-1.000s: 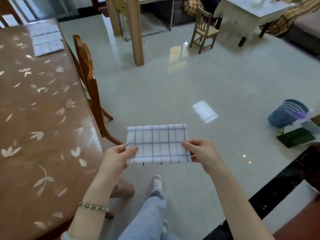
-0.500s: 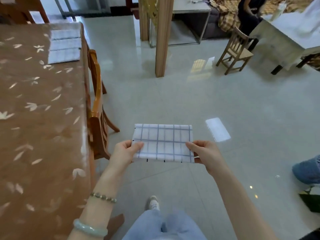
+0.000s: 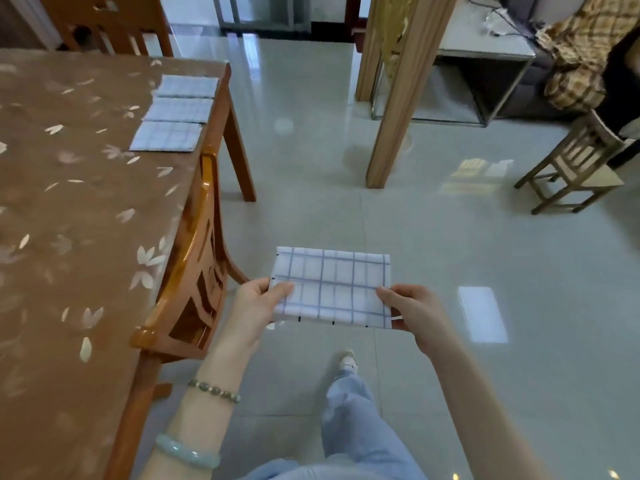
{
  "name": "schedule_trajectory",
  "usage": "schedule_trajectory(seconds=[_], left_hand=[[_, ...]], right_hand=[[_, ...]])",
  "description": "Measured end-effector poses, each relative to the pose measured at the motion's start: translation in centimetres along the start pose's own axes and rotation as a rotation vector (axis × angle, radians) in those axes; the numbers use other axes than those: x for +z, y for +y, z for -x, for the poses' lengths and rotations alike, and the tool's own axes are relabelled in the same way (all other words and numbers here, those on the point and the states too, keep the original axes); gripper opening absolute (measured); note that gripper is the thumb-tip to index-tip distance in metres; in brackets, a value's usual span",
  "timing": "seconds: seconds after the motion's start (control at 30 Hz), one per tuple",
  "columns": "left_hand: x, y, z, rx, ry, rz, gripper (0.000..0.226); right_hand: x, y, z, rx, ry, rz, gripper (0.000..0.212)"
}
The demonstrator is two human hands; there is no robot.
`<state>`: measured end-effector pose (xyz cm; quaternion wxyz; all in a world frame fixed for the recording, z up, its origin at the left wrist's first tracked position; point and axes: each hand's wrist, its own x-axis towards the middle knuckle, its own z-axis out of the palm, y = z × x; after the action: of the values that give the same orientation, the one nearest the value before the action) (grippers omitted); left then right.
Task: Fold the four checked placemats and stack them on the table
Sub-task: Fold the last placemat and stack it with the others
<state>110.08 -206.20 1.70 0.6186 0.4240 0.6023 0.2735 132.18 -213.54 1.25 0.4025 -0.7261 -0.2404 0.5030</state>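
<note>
While fingers (image 3: pixel 282 289) of left hand (image 3: pixel 258 306) and right hand (image 3: pixel 414 311) still pinch folded placemat (image 3: pixel 332 285) | three placemats (image 3: pixel 176 112) on table (image 3: pixel 69 220) nearer

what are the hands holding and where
A folded placemat, pinched at its short edges: left hand on the left, right hand on the right.

- Tabletop (image 3: pixel 69 237): broad patterned surface at left, open to approach from above.
- Wooden chair (image 3: pixel 192 271): tucked against the tabletop's right edge; its back rises above that edge, standing between the left hand (image 3: pixel 256 306) and the tabletop.
- Three folded placemats (image 3: pixel 176 112): a row occupying the tabletop's far right edge.
- Floor (image 3: pixel 450 254): open tile beneath and ahead of the held placemat (image 3: pixel 332 285) and right hand (image 3: pixel 412 313).
- Wooden post (image 3: pixel 405 98), small chair (image 3: pixel 599 176): ahead and to the right, well apart.
</note>
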Motion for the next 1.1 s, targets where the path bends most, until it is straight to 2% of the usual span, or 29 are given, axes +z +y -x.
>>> schedule_trajectory(seconds=[0.2, 0.43, 0.67, 0.8, 1.1], left_hand=[[5.2, 5.9, -7.3, -0.005, 0.146, 0.086, 0.01], [7.3, 12.1, -15.2, 0.016, 0.217, 0.179, 0.01], [5.9, 17.6, -26.8, 0.037, 0.278, 0.221, 0.01], [4.0, 21.4, -34.1, 0.008, 0.31, 0.229, 0.01], [-1.3, 28.8, -46.3, -0.027, 0.375, 0.247, 0.014]], right_hand=[[-3.7, -8.4, -10.6, -0.057, -0.103, 0.107, 0.02], [-3.8, -15.8, -20.9, -0.096, -0.19, 0.146, 0.022], [0.6, -23.2, -32.7, -0.126, -0.251, 0.168, 0.026], [3.9, -28.2, -39.6, -0.123, -0.268, 0.188, 0.021], [11.4, -38.6, -51.4, -0.13, -0.374, 0.237, 0.029]])
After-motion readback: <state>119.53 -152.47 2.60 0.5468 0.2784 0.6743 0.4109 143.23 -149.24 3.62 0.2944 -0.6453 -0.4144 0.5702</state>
